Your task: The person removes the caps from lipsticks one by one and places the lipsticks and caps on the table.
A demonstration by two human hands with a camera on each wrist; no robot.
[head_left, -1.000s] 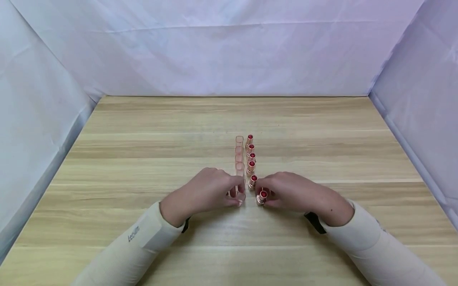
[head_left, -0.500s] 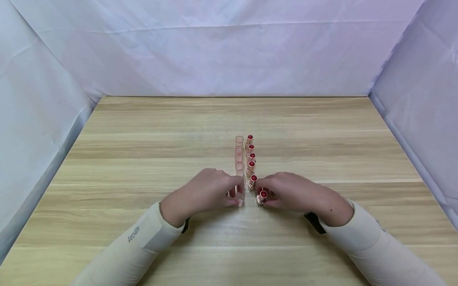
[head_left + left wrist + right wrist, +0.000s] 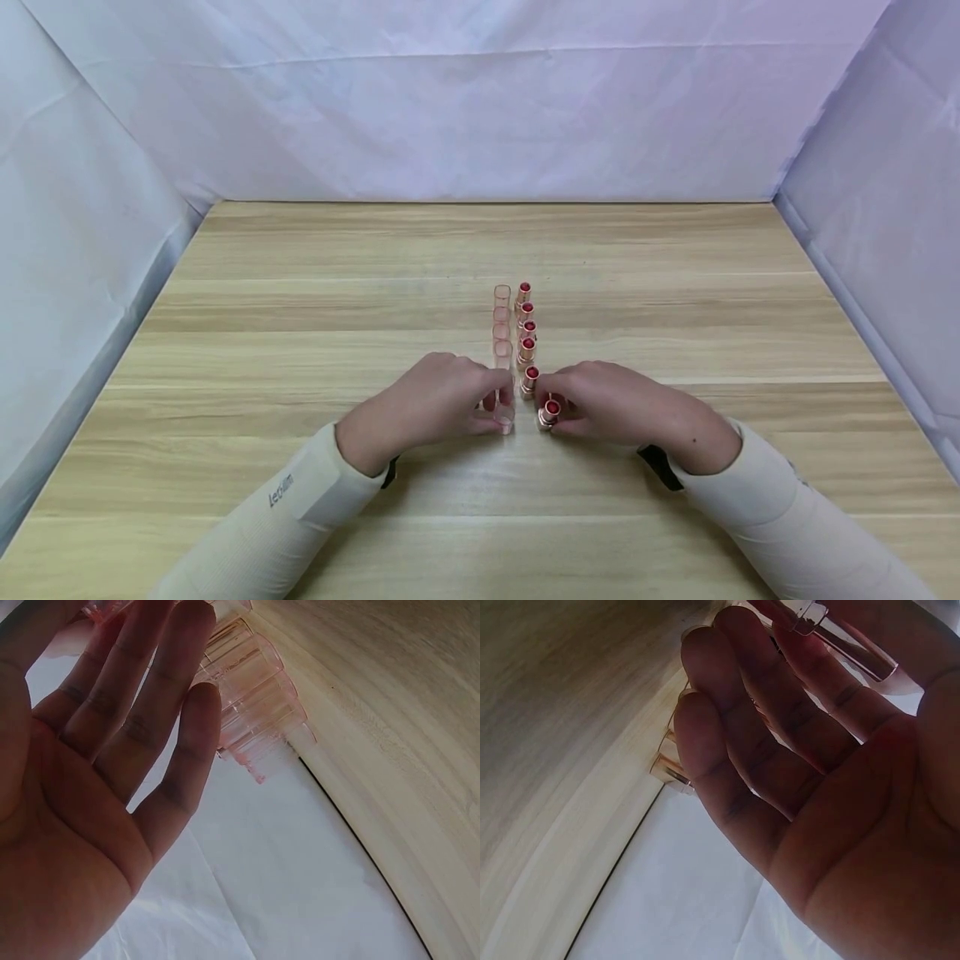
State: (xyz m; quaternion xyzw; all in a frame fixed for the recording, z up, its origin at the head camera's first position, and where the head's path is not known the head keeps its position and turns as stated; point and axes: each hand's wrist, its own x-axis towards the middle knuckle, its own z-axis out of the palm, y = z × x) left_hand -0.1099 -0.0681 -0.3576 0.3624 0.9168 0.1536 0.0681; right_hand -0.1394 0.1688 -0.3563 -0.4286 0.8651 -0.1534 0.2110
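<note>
Between thumb and fingers, my left hand point(image 3: 438, 404) pinches a clear pink lipstick cap point(image 3: 506, 424) at the near end of a column of similar caps point(image 3: 502, 350). The left fingers partly cover the nearest ones. To the right, my right hand point(image 3: 615, 404) pinches an uncapped lipstick point(image 3: 550, 414), its rose-gold tube upright and red tip up. Beyond it, several more open lipsticks point(image 3: 527, 350) stand in a column beside the caps. The right wrist view catches the held lipstick's shiny tube point(image 3: 855, 649) near the thumb; the left wrist view has more caps point(image 3: 251, 675) past the fingertips.
Both columns stand on a light wood-grain table point(image 3: 315, 292). White cloth point(image 3: 480, 125) hangs behind the table's far edge and along both sides. Pale sleeves point(image 3: 277, 517) cover both forearms.
The cap in my left hand has shifted and turned slightly between the fingers. Both hands otherwise keep their places, and the lipstick in the right hand stays put.
</note>
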